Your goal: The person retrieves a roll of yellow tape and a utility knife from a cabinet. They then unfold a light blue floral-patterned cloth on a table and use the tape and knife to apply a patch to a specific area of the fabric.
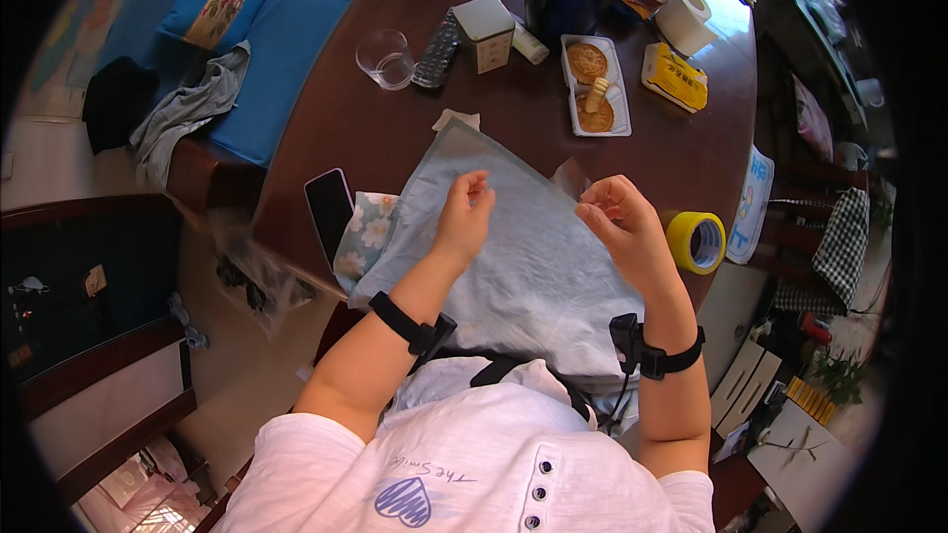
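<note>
A light blue-grey cloth [518, 259] lies over the near part of the dark wooden table and hangs down to my lap. Above its left half is my left hand [466, 211], with fingers curled; whether it holds something thin cannot be told. My right hand [618, 218] is over the cloth's right edge, thumb and forefinger close together, and a thread or needle between them cannot be made out. Under the cloth's left side a flowered fabric [368, 233] shows, beside a phone [329, 203]. A small clear plastic piece [570, 176] lies left of my right hand.
Yellow tape [696, 242] stands right of my right hand. Farther back are a clear glass [385, 59], a white tin [486, 29], a tray of pastries [596, 85], a yellow packet [674, 78] and a paper roll [683, 18]. A blue sofa [289, 52] is at the left.
</note>
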`<state>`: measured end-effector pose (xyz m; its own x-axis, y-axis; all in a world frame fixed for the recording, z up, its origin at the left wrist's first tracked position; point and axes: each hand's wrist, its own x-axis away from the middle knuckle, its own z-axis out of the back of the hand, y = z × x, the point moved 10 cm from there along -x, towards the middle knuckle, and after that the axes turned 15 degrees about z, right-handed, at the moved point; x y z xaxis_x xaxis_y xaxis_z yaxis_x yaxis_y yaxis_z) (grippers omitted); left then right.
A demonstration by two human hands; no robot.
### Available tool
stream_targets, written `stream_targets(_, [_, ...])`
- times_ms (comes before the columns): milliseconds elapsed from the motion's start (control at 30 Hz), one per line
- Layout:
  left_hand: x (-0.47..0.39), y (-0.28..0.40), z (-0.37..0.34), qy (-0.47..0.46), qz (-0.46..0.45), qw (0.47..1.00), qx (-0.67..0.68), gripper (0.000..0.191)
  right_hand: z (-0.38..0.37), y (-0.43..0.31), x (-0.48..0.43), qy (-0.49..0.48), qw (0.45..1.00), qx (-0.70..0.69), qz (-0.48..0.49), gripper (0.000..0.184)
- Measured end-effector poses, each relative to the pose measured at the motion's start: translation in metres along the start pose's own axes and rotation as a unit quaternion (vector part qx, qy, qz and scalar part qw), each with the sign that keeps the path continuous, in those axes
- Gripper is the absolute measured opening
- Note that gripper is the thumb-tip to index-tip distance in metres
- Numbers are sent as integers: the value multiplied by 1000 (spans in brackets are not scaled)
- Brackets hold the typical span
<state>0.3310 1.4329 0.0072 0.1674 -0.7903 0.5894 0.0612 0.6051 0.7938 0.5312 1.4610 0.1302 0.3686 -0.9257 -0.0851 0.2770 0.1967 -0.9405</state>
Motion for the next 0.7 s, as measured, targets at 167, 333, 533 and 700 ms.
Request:
stream_targets(167, [9, 23, 2, 82, -221, 927, -292, 36, -18, 18, -7, -60, 996, -64, -35, 12])
stream_targets(333, [5, 25, -1, 115, -275, 882, -364, 37, -30, 53, -15, -100, 987, -71, -108, 15])
stream_targets(533, [4, 41, -2, 0, -182, 965, -187, 37, -36, 59, -12, -122, 981, -86, -127, 13])
stream_targets(700, [35, 106, -15, -81, -279, 949, -124, 34, -25, 18, -17, -138, 988, 62, -8, 15])
